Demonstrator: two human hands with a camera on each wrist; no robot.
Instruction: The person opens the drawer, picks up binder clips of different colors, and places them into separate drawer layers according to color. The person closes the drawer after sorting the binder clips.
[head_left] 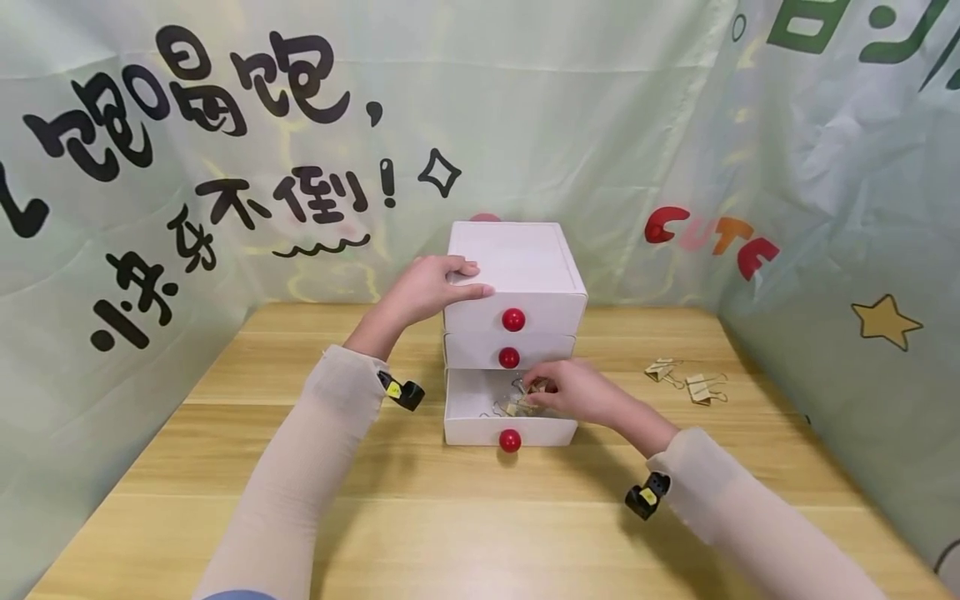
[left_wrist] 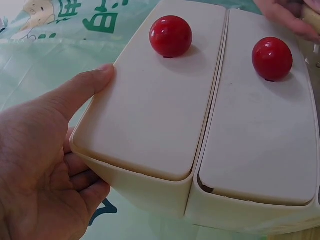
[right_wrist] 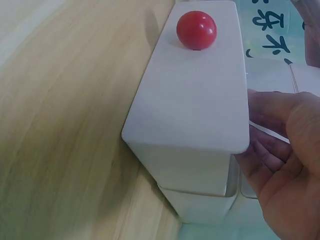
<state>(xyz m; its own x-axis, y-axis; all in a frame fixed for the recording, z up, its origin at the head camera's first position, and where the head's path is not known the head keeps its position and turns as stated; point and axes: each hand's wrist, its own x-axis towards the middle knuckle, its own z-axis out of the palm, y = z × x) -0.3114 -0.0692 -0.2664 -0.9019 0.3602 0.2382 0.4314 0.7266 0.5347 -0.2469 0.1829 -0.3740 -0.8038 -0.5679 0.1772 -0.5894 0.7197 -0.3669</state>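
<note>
A white desktop drawer unit (head_left: 517, 258) with red ball knobs stands on the table, its bottom drawer (head_left: 472, 431) pulled out. My left hand (head_left: 427, 287) holds the unit's upper left edge, the thumb on the front face beside the top knob (left_wrist: 171, 36) and the fingers on the top panel. Inside the bottom drawer lie gold binder clips (head_left: 512, 408). My right hand (head_left: 581, 392) reaches over that drawer's right side and pinches a gold binder clip (head_left: 538, 386) just above the others. In the right wrist view the drawer front (right_wrist: 200, 95) and wall hide the fingertips' grip.
Two more gold binder clips, one farther left (head_left: 662, 370) and one nearer the edge (head_left: 703, 389), lie on the wooden table (head_left: 420, 533) to the right of the unit. A printed cloth backdrop (head_left: 540, 108) hangs behind and along both sides.
</note>
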